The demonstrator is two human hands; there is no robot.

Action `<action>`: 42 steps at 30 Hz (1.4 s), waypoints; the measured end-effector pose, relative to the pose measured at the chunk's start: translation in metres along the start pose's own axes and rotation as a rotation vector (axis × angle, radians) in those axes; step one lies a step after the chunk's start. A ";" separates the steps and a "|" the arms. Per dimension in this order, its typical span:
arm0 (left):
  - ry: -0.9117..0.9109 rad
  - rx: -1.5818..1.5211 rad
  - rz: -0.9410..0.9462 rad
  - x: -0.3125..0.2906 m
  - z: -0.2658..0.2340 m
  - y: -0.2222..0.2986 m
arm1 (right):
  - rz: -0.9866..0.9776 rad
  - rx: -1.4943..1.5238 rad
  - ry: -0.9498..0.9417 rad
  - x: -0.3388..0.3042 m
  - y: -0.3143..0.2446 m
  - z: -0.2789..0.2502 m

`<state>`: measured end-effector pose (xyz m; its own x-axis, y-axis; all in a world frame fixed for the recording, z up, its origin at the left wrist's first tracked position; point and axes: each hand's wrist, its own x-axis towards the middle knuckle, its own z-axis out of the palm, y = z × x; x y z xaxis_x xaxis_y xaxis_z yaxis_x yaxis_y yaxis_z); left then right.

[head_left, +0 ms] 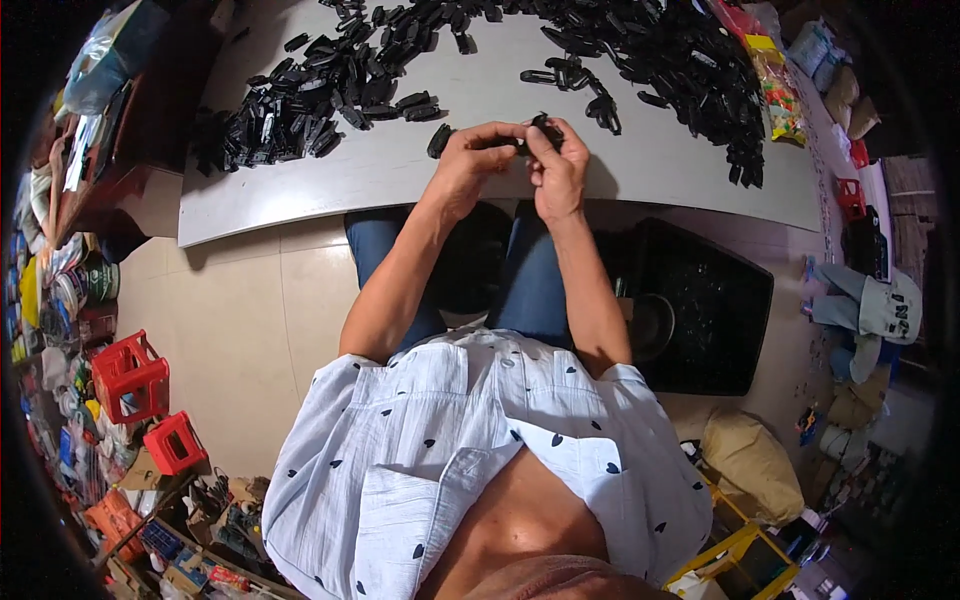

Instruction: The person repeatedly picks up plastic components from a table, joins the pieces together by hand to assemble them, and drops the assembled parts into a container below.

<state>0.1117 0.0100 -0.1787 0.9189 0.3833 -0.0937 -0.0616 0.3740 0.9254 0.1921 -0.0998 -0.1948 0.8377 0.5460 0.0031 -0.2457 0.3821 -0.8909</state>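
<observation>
Over the near edge of a pale table (pixel 300 205), my left hand (pixel 475 165) and my right hand (pixel 560 170) meet around a small black plastic part (pixel 541 122). My right thumb and fingers pinch it, and the left fingertips press on its left end. Much of the part is hidden by my fingers, so its exact kind does not show. One loose black piece (pixel 439 141) lies just left of my left hand. Beyond the hands is a small group of black pieces (pixel 602 108). Larger heaps of similar pieces spread at left (pixel 290 110) and right (pixel 670 60).
A colourful snack bag (pixel 780 95) rests at the table's right edge. Below it, right of my legs, stands a large black bin (pixel 705 300). Red plastic stools (pixel 130 375) stand on the floor at left, beside piled clutter. Another person (pixel 865 300) is at the far right.
</observation>
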 end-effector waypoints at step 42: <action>-0.058 -0.070 -0.136 -0.050 -0.005 -0.008 | -0.735 -1.211 -0.189 -0.044 -0.033 0.010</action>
<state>0.0642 -0.0078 -0.1832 0.9416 0.2759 -0.1931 0.0398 0.4781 0.8774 0.1588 -0.1289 -0.1607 0.4903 0.6325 0.5996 0.8492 -0.1918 -0.4921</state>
